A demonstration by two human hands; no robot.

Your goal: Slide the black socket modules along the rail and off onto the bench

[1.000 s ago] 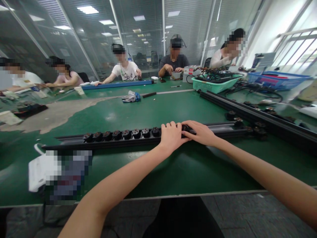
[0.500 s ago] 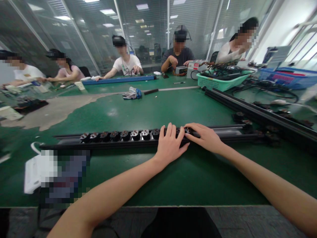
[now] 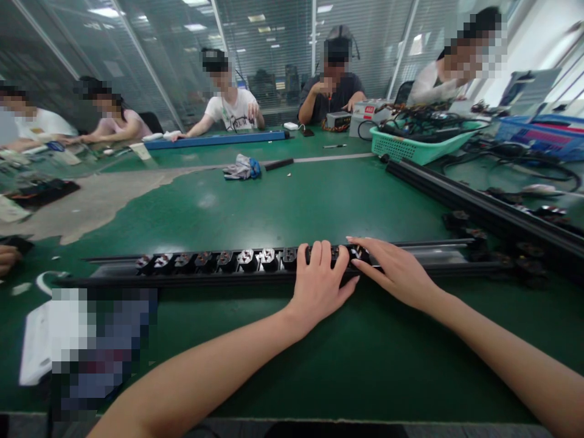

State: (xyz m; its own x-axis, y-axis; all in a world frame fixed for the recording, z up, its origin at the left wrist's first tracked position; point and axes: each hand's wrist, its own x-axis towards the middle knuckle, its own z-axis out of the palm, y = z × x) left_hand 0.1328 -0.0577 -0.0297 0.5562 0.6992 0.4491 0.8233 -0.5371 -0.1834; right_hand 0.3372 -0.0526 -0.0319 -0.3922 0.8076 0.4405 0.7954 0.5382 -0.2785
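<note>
A long black power strip housing (image 3: 191, 281) lies across the table in front of me, with a row of black socket modules (image 3: 247, 260) along its channel. My left hand (image 3: 322, 286) bends its fingers over the modules near the middle, its thumb by the housing's near side. Just right of it, my right hand (image 3: 395, 267) has thumb and index finger around one socket module (image 3: 359, 252) in the channel. Part of the row is hidden under my left hand. Right of my hands, a bare stretch of channel (image 3: 440, 257) shows.
More loose socket modules (image 3: 529, 261) lie at the right, beside another black housing (image 3: 483, 207). Behind stand a green basket (image 3: 410, 148) of cables and a blue basket (image 3: 542, 140). A glove (image 3: 243, 167) lies mid-table. Co-workers sit opposite; another person's hand (image 3: 8, 258) shows at left.
The view has shifted, so the table's near edge sits lower. My hands stay on the same part of the housing. A co-worker opposite has raised a hand toward the face; another hand appears at left.
</note>
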